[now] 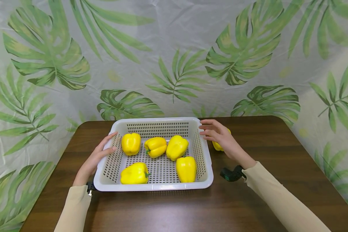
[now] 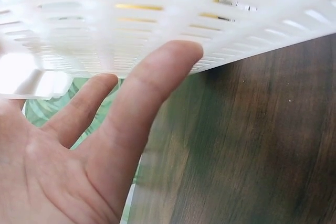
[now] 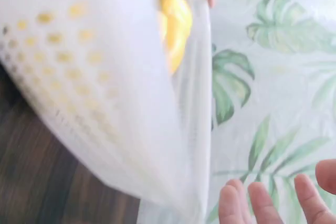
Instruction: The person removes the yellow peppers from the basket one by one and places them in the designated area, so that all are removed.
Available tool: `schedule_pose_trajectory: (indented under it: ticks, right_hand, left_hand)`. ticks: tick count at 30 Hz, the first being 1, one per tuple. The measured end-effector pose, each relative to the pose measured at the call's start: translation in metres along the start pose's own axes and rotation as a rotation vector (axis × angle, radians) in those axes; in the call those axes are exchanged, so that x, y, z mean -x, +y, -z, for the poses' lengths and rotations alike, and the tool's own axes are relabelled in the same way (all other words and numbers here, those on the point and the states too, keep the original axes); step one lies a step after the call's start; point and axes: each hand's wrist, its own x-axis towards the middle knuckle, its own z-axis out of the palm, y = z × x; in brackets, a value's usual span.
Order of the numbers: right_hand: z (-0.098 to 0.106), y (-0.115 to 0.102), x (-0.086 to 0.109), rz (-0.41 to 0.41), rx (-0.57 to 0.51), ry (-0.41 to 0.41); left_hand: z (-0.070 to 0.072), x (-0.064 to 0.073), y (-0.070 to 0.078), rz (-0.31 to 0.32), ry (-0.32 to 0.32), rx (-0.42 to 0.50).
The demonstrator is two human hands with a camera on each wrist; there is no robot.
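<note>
A white perforated plastic basket (image 1: 153, 187) stands on the brown wooden table, with several yellow bell peppers (image 1: 131, 144) lying apart or side by side inside. My left hand (image 1: 94, 160) is at the basket's left side, its fingers fairly straight. In the left wrist view, the thumb (image 2: 157, 85) lies against the slotted wall; whether it presses there I cannot tell. At the right rim is my right hand (image 1: 220, 137), fingers spread and holding nothing. The right wrist view shows its fingertips (image 3: 262, 203) apart from the basket wall (image 3: 105, 103).
Another yellow bell pepper (image 1: 217, 146) lies on the table (image 1: 264, 154) to the right of the basket, partly hidden by the right hand. Behind the table hangs a leaf-patterned cloth (image 1: 177, 64). Black straps with devices (image 1: 232, 174) are worn on the wrists.
</note>
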Motion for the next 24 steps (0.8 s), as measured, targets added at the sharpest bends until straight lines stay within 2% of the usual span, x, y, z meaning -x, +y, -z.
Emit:
schedule_pose_trajectory:
  ticks: [6,16,24]
  right_hand:
    - [-0.018,-0.008,-0.005,-0.025,-0.023,-0.039]
    - [-0.043,-0.015,-0.017,-0.089,-0.002,-0.073]
    - [-0.054,-0.011,-0.024,-0.138,0.023,-0.113]
  left_hand:
    - [0.0,0.0,0.0,-0.003,0.001,-0.001]
    - [0.0,0.0,-0.001,-0.001,0.004,-0.001]
    - [0.0,-0.001,-0.001,0.002,0.0,0.008]
